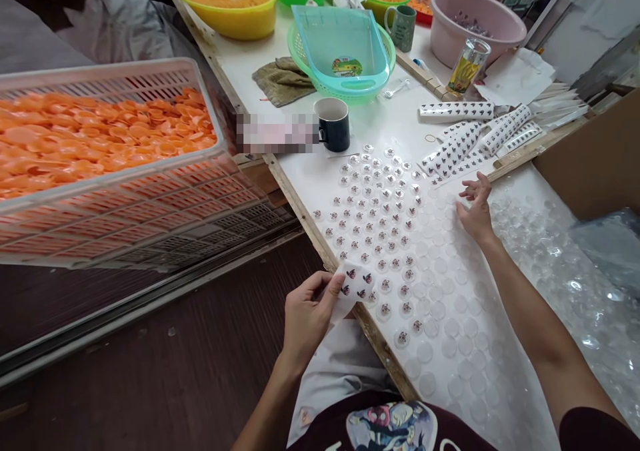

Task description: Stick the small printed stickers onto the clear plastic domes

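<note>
My left hand (311,304) is at the table's wooden edge, thumb and fingers pinched on a white sticker sheet (356,290) printed with small dark and pink figures. My right hand (476,214) hovers near the right side of the table, fingers spread and curled, with nothing visible in them. Between the hands lie many clear round discs, several rows bearing a small sticker (382,264). Plain clear discs (451,328) fill the area nearer to me and below my right hand. Rolled sticker sheets (457,148) lie just beyond that hand.
A dark mug (334,124) and a turquoise basin (345,44) stand farther back. At left is a crate (207,114) of orange plastic pieces. Loose clear pieces (560,284) pile up at right beside a wooden strip. A glass (469,66) and a pink tub (475,11) sit behind.
</note>
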`<state>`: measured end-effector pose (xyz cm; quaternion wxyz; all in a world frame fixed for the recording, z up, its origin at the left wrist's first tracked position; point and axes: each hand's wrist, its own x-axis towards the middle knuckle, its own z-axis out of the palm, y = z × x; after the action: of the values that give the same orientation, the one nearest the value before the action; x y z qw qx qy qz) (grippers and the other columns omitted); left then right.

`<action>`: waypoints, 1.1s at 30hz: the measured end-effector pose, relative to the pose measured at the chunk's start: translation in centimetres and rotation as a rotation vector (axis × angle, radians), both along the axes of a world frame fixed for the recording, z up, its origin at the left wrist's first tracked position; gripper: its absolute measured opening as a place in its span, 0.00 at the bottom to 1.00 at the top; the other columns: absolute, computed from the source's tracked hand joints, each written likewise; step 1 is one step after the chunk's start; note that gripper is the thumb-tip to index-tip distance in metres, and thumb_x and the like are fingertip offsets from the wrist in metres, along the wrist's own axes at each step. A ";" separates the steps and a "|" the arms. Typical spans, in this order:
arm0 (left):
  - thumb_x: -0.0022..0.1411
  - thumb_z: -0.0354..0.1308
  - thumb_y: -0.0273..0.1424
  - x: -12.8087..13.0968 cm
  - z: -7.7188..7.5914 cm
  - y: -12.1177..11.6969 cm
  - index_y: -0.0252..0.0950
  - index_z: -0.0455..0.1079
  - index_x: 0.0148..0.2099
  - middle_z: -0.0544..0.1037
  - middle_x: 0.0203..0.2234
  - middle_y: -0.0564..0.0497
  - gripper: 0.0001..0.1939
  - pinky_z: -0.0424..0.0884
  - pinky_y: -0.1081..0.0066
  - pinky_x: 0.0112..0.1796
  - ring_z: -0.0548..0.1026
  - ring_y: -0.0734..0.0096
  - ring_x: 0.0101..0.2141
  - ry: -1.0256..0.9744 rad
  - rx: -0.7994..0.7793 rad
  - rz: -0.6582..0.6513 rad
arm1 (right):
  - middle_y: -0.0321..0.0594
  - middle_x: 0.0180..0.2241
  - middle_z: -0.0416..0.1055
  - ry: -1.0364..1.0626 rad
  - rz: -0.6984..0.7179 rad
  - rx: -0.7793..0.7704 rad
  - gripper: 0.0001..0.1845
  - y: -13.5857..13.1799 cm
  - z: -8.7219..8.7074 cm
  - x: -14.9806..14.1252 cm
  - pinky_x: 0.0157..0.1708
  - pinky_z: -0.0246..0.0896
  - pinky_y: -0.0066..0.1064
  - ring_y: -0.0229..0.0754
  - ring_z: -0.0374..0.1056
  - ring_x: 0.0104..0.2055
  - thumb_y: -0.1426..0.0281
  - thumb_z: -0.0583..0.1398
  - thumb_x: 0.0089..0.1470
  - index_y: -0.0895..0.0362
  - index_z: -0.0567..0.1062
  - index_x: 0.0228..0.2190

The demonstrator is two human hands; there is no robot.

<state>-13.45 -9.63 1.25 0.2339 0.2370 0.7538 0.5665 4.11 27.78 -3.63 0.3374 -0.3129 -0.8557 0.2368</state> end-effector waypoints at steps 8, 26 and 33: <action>0.61 0.61 0.38 0.2 0.3 0.2 0.35 0.75 0.27 0.76 0.20 0.53 0.14 0.65 0.77 0.23 0.70 0.73 0.22 -0.006 -0.014 0.001 | 0.34 0.32 0.70 0.049 -0.027 -0.306 0.31 0.5 1.7 -5.1 0.44 0.66 0.42 0.44 0.70 0.36 0.68 0.59 0.51 0.52 0.56 0.55; 0.61 0.61 0.39 -0.1 0.3 -0.1 0.35 0.75 0.27 0.76 0.20 0.53 0.14 0.65 0.77 0.23 0.70 0.73 0.22 -0.019 -0.020 0.011 | 0.35 0.29 0.70 -0.205 -0.050 -0.217 0.30 0.1 1.2 -7.3 0.40 0.64 0.38 0.45 0.68 0.33 0.71 0.57 0.47 0.55 0.62 0.54; 0.61 0.61 0.39 -0.2 0.4 0.0 0.36 0.75 0.27 0.76 0.20 0.52 0.15 0.65 0.77 0.23 0.70 0.73 0.21 -0.010 -0.018 0.007 | 0.32 0.28 0.69 -0.167 -0.007 -0.286 0.31 -0.3 1.3 -7.8 0.38 0.65 0.38 0.43 0.68 0.32 0.70 0.59 0.44 0.54 0.61 0.52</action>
<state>-13.63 -9.67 1.68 0.2376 0.2295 0.7586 0.5615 -3.67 27.44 -2.33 0.2179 -0.3796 -0.8371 0.3282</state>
